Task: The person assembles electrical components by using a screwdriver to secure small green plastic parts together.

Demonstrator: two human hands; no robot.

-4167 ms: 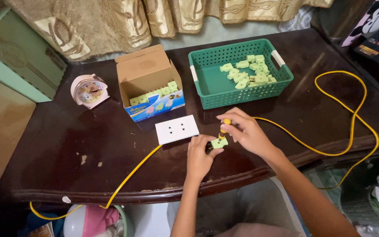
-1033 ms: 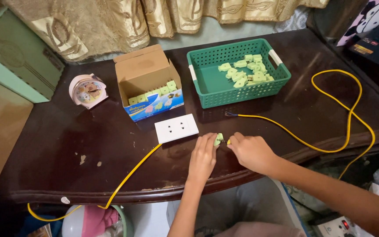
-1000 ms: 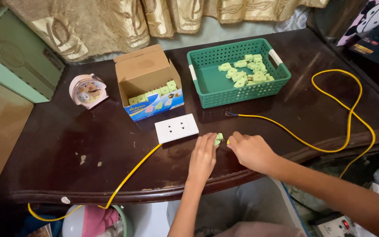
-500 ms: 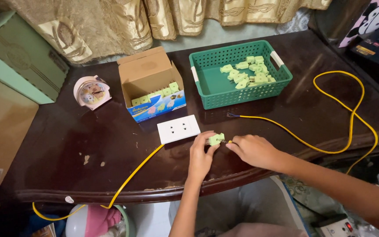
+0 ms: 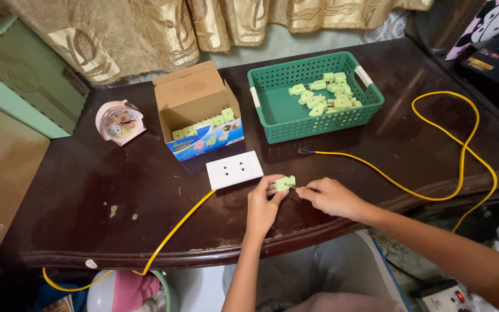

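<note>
Green plug adapter (image 5: 285,183) is held just above the desk (image 5: 76,196) near the middle of its front edge, lifted a little higher than half a second ago, when it sat lower between the two hands — so the piece appears to be freshly raised for handling rather than resting on the wood. The left hand (image 5: 263,203) is closed around the adapter's lower left side, fingers pinched narrow on it. The right hand (image 5: 329,196) is met against the adapter's right end with its fingertips drawn together; whether something small is gripped there cannot be told. A white socket plate (image 5: 234,169) lies just beside the hands toward the back, with a yellow cable (image 5: 174,231) run off it over the front edge. Further back a green basket (image 5: 272,115) of similar adapters stands right of centre, an open cardboard box (image 5: 194,95) of more at centre — and a small pink clock (image 5: 119,121) to the left.
</note>
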